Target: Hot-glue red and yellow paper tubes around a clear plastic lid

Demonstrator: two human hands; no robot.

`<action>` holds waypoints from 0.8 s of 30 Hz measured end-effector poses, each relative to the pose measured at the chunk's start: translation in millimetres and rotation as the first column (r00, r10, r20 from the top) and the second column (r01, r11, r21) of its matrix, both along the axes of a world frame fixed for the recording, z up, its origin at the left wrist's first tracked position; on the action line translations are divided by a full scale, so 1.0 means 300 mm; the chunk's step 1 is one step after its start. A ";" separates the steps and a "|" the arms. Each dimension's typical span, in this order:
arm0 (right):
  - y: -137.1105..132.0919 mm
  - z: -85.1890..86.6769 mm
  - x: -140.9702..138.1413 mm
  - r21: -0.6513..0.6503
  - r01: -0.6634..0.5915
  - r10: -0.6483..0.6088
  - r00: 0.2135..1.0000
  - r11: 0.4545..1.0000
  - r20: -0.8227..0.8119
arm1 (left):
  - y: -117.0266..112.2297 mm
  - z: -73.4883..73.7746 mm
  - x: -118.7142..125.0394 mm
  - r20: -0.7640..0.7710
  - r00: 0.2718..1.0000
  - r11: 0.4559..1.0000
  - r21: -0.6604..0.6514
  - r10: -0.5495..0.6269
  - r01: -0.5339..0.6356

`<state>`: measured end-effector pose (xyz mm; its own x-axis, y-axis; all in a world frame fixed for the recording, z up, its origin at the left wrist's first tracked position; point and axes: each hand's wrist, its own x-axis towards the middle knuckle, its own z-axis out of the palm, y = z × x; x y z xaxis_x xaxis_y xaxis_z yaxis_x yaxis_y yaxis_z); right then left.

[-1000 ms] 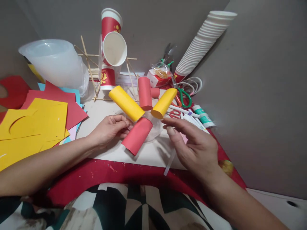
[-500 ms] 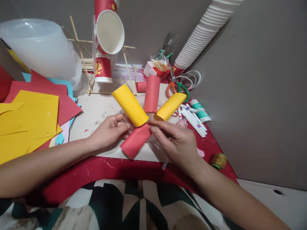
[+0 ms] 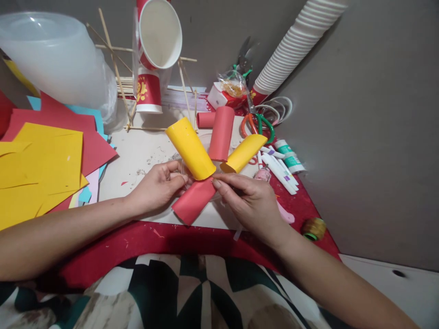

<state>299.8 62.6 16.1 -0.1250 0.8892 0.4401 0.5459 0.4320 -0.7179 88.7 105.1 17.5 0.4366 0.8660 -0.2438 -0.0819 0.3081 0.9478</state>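
Four paper tubes would be several: a yellow paper tube (image 3: 191,149), a red paper tube (image 3: 194,201) nearest me, another red tube (image 3: 222,134) and another yellow tube (image 3: 245,154) fan out around one centre. Under them shows the edge of a clear plastic disc (image 3: 203,138), mostly hidden. My left hand (image 3: 160,185) is closed on the disc's left edge, beside the near tubes. With thumb and forefinger, my right hand (image 3: 252,201) pinches the inner end of the near red tube. Its other fingers are curled.
Yellow paper sheets (image 3: 41,173) and red sheets lie at the left, before a plastic tub (image 3: 58,68). Behind stand a stick frame with paper cups (image 3: 149,91) and a leaning cup stack (image 3: 295,45). Scissors (image 3: 257,125), white sticks (image 3: 281,171) and a thread spool (image 3: 313,228) lie right.
The view has shifted slightly, so the background sits a little higher and further right. Both hands keep their hold, and the tubes stay in nearly the same arrangement.
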 end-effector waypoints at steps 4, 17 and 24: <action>0.002 -0.001 0.001 -0.028 -0.016 0.016 1.000 0.999 0.008 | 0.001 0.000 0.001 -0.010 1.000 1.000 0.002 0.008 -0.008; -0.004 0.000 0.008 0.064 -0.044 0.036 0.992 0.997 0.124 | 0.009 0.008 0.002 0.034 0.999 0.997 -0.068 0.034 -0.032; -0.001 -0.005 0.012 0.073 -0.060 0.044 0.978 0.996 0.205 | 0.009 0.006 0.000 0.053 0.997 0.997 -0.062 0.051 -0.048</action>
<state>303.5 62.3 14.5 -0.2634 0.8431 0.4688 0.6520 0.5138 -0.5576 88.5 107.7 19.5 0.4076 0.8713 -0.2732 -0.1497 0.3589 0.9213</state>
